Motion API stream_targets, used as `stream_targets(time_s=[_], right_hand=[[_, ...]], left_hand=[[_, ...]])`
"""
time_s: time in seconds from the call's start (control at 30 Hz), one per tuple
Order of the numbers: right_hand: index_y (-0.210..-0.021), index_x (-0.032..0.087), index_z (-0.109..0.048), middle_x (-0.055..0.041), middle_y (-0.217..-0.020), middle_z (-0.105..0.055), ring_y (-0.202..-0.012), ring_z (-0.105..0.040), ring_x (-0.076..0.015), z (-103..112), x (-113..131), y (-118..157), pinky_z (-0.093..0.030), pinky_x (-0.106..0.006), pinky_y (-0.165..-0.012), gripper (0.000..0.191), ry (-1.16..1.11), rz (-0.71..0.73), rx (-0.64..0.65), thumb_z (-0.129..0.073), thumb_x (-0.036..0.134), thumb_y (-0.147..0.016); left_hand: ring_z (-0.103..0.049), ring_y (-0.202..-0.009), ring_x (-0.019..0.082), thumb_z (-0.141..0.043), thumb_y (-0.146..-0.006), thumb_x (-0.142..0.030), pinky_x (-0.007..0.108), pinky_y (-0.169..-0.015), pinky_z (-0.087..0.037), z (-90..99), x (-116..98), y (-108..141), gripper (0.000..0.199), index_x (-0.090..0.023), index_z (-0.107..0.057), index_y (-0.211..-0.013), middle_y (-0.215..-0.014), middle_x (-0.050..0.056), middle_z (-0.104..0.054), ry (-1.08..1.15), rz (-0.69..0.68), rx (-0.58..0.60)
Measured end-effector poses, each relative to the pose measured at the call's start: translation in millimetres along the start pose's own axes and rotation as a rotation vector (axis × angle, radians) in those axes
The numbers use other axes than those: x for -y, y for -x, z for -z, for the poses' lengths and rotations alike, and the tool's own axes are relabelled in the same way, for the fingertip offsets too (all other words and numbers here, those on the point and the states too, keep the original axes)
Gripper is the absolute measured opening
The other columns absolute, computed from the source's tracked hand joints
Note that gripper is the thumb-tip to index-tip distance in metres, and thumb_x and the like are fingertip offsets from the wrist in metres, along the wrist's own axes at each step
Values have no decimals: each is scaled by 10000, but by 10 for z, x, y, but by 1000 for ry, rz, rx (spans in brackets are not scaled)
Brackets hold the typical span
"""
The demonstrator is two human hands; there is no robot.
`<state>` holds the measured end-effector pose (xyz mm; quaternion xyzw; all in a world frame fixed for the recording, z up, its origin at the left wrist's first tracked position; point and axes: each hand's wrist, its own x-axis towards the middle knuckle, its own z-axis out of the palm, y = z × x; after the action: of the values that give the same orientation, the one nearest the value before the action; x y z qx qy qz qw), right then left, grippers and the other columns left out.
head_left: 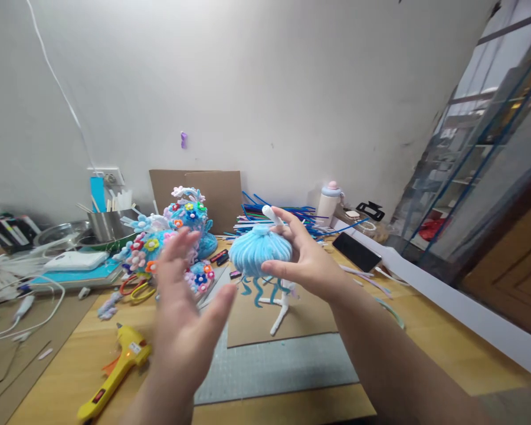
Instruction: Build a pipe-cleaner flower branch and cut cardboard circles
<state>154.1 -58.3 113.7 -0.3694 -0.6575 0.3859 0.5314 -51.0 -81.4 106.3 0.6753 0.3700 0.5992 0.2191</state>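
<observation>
Left hand (183, 313), motion-blurred | Right hand (312, 262), some fingers hidden behind the blue yarn cap (259, 252) | White stand (285, 306), partly concealed | 2 forearms (393, 354), cropped by lower edge | Yellow glue gun (123, 361), label too small to read

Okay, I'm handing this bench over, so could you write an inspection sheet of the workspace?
Surface: wooden table, gray cutting mat, cardboard sheet partly over it.
Job's things: light-blue jellyfish figure, white stand.
Clutter: yellow glue gun, black phone, pipe cleaners.
Hands: left hand open, blurred; right hand holding the figure.
Cables: white cable down the wall; others left.
Surroundings: shelving right; other people, nothing seen.
</observation>
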Motion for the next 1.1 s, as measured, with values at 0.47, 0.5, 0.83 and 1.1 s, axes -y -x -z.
stream_targets(time_s=[0.47,0.5,0.83,1.1], right_hand=[[-1424,306,-232,-104,-1304,-467,-1183,-511,-254,75,0,-36,-442,-441,-986,891,-6,45,-12,-757,430,-715],[-1430,301,-223,-107,-1309,-464,-1191,-503,-255,79,-2,-42,-442,-437,-985,892,0,47,-9,-747,447,-723],[-1393,286,-349,-30,-887,-595,-760,-570,-166,176,108,-47,-484,-317,-676,506,224,47,-111,-440,459,-926],[-1050,229,-642,-58,-956,-561,-908,-561,-211,329,184,-212,-439,-341,-784,240,826,293,-289,-607,263,-815]], left_hand=[[-532,-1158,311,-742,-691,-495,441,-974,-420,-454,195,-370,756,-224,-410,-1313,-1288,123,-534,248,244,344],[-542,-1145,307,-743,-692,-488,433,-962,-430,-462,199,-373,747,-228,-413,-1310,-1278,119,-543,253,247,338],[-588,-1048,270,-732,-708,-439,380,-872,-476,-379,205,-360,648,-228,-465,-1259,-1175,87,-595,238,232,298],[-592,-1049,273,-729,-702,-462,364,-855,-488,-298,158,-332,650,-243,-461,-1253,-1176,78,-586,168,246,291]])
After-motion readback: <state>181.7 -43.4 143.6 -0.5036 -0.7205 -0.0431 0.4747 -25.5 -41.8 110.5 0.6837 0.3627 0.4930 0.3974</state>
